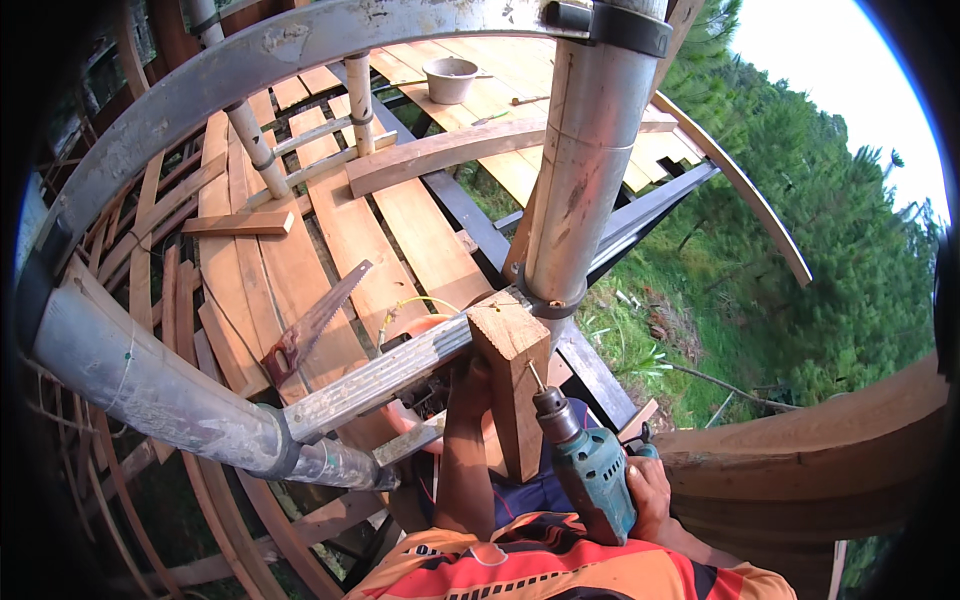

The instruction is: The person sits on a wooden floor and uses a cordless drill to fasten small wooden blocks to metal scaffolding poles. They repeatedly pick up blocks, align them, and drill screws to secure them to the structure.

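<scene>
My right hand (650,492) is wrapped round the handle of a teal power drill (592,470). The drill points up and away from me, its bit touching the side of a short, thick wooden beam (520,400) near the top. That beam stands tilted against the ladder's ribbed metal rung (380,372). My left hand (472,388) grips the beam's left side just below the rung; its fingers are partly hidden behind the wood. Whether the bit has entered the wood, I cannot tell.
Metal ladder rails (585,170) rise on both sides. Beyond lie loose planks (400,230), a handsaw (315,322), a short wood block (240,223), a curved beam (450,158) and a grey bucket (450,80). Gaps between boards show ground far below. A large timber (800,450) runs at right.
</scene>
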`<state>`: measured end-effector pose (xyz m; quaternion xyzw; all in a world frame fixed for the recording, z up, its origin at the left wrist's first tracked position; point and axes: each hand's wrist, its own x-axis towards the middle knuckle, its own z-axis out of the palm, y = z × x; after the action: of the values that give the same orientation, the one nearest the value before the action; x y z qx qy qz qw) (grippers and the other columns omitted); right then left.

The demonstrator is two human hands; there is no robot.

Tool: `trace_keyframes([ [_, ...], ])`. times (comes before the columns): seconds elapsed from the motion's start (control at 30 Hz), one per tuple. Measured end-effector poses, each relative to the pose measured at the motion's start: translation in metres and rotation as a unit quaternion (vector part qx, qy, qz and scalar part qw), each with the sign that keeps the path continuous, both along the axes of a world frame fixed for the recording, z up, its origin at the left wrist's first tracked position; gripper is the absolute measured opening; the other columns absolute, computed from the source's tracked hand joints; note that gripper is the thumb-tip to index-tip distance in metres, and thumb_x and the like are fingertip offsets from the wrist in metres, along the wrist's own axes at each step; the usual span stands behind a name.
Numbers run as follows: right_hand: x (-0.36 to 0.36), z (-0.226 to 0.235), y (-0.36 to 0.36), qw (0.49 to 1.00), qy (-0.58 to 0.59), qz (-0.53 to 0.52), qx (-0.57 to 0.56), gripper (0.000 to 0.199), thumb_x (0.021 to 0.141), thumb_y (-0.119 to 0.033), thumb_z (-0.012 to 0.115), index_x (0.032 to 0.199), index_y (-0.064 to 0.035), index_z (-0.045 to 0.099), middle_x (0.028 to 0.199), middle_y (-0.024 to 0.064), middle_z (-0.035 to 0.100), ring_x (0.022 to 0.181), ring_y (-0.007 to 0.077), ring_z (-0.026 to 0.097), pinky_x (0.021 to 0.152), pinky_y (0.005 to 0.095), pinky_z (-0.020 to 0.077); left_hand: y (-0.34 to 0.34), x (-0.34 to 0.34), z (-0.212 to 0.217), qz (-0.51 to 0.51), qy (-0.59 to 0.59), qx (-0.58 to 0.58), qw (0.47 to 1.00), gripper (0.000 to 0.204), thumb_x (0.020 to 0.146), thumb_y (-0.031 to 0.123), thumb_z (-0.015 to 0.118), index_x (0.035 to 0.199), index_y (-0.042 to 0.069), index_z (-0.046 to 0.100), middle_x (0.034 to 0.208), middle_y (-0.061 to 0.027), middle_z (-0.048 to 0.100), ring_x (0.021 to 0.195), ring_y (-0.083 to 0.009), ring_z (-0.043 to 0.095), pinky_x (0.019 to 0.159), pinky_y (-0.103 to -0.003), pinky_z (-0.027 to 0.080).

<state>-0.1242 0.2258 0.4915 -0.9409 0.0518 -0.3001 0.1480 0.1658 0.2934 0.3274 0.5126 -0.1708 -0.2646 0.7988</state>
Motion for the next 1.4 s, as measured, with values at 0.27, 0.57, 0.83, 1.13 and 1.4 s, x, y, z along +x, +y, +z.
trace_keyframes([
  [0.27, 0.009, 0.005, 0.003, 1.000, -0.014, -0.008, 0.021, 0.065, 0.081, -0.008, 0.077, 0.138, -0.0056, 0.044, 0.091, 0.0175, 0.062, 0.075, 0.0329, 0.062, 0.065, 0.0462, 0.0478, 0.001, -0.004, -0.001, -0.033, 0.053, -0.110, 0.992, 0.053, 0.104, 0.042, 0.056, 0.140, 0.004, 0.056, 0.127, -0.0104, 0.067, 0.120, -0.0235, 0.063, 0.103, -0.039, 0.050],
  [0.57, 0.016, 0.012, -0.001, 0.999, 0.043, 0.024, 0.009, 0.066, 0.081, -0.014, 0.081, 0.135, 0.0002, 0.046, 0.112, 0.0248, 0.069, 0.093, 0.0379, 0.069, 0.074, 0.0468, 0.0501, 0.006, 0.028, -0.081, 0.102, -0.439, 0.268, 0.851, 0.045, 0.096, 0.024, 0.067, 0.136, 0.004, 0.061, 0.129, -0.0132, 0.068, 0.124, -0.0271, 0.062, 0.105, -0.043, 0.048],
  [0.83, -0.026, -0.050, 0.001, 0.868, 0.134, -0.102, 0.467, 0.069, 0.077, -0.013, 0.085, 0.133, 0.0041, 0.048, 0.106, 0.0235, 0.069, 0.090, 0.0403, 0.067, 0.078, 0.0484, 0.0510, 0.006, 0.012, 0.018, -0.007, -0.232, 0.201, 0.952, 0.044, 0.099, 0.027, 0.063, 0.136, 0.003, 0.060, 0.134, -0.0156, 0.065, 0.128, -0.0342, 0.059, 0.106, -0.046, 0.046],
  [1.13, 0.009, 0.007, 0.001, 0.998, 0.046, 0.003, 0.031, 0.070, 0.077, -0.011, 0.082, 0.134, 0.0036, 0.045, 0.106, 0.0237, 0.066, 0.088, 0.0395, 0.066, 0.076, 0.0504, 0.0498, -0.008, 0.001, -0.009, -0.041, 0.062, -0.124, 0.989, 0.067, 0.093, 0.046, 0.073, 0.140, 0.002, 0.057, 0.130, -0.0074, 0.062, 0.118, -0.0164, 0.057, 0.097, -0.033, 0.051],
  [1.4, -0.015, -0.053, -0.003, 0.838, 0.083, -0.153, 0.516, 0.043, 0.084, -0.010, 0.079, 0.120, 0.0021, 0.059, 0.105, 0.0187, 0.066, 0.092, 0.0336, 0.064, 0.080, 0.0444, 0.0502, -0.017, -0.008, -0.018, -0.043, 0.149, -0.193, 0.969, 0.078, 0.087, 0.039, 0.082, 0.149, 0.005, 0.047, 0.137, -0.0049, 0.058, 0.123, -0.0157, 0.055, 0.098, -0.032, 0.051],
])
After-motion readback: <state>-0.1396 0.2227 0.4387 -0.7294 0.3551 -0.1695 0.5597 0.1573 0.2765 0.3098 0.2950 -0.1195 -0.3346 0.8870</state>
